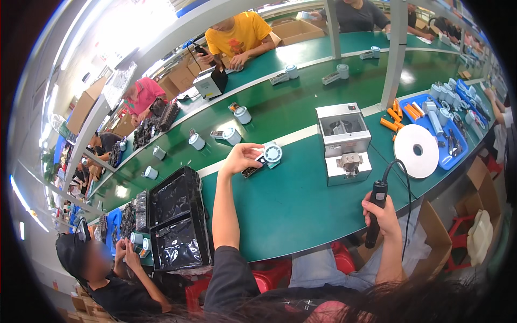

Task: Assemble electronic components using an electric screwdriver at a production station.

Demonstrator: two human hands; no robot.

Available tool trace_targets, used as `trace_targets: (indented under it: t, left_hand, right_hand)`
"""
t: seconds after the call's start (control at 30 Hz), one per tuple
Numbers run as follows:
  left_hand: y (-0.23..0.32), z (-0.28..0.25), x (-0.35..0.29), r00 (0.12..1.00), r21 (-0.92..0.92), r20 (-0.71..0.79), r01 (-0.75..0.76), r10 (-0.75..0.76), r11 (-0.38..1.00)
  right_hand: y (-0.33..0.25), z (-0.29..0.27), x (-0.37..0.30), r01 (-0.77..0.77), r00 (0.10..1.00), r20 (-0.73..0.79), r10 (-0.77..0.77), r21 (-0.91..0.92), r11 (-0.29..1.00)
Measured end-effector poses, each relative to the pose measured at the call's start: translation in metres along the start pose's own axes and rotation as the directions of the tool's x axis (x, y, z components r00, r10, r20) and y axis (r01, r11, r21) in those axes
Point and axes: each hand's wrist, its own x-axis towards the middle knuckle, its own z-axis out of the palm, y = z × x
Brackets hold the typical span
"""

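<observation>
My left hand (243, 159) reaches out over the green bench with its fingers closed on a small light-blue device, which has a round, slotted fan-like head (273, 153). A dark part of it shows under my fingers. In my right hand (383, 214), close to the bench's front edge, is an upright black electric screwdriver (378, 196); a cord loops from its top. Between and beyond my hands stands a silver box-shaped machine (347, 141) with a clear-windowed top, perhaps a screw feeder. The screwdriver is apart from the blue device.
Right of the machine are a white tape roll (428, 156), orange cylindrical cells (389, 125) and a blue tray (448, 159) of parts. A black compartmented tray (180, 247) lies left. More blue devices (231, 135) sit along the green belt (301, 113). A co-worker (102, 269) sits left; others work opposite.
</observation>
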Motion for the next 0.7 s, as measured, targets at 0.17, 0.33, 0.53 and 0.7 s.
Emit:
trace_targets:
  t: [0.17,0.33,0.53,0.7]
  left_hand:
    - [-0.002,0.0,-0.001,1.0,-0.008,-0.007,0.009,-0.01,1.0]
    - [0.0,0.001,0.0,1.0,0.004,0.003,0.006,-0.006,1.0]
    - [0.0,0.001,-0.001,1.0,0.02,-0.006,0.02,-0.02,1.0]
    - [0.007,0.003,-0.001,1.0,0.021,-0.002,0.028,-0.028,0.999]
  right_hand:
    - [0.0,0.001,-0.001,0.009,1.0,-0.014,-0.009,0.004,1.0]
    - [0.001,0.0,-0.001,0.008,1.0,-0.01,-0.008,0.012,1.0]
    - [0.0,0.001,-0.001,0.015,0.999,-0.028,-0.015,-0.001,1.0]
    - [0.002,-0.001,0.0,0.022,1.0,-0.018,-0.022,-0.001,1.0]
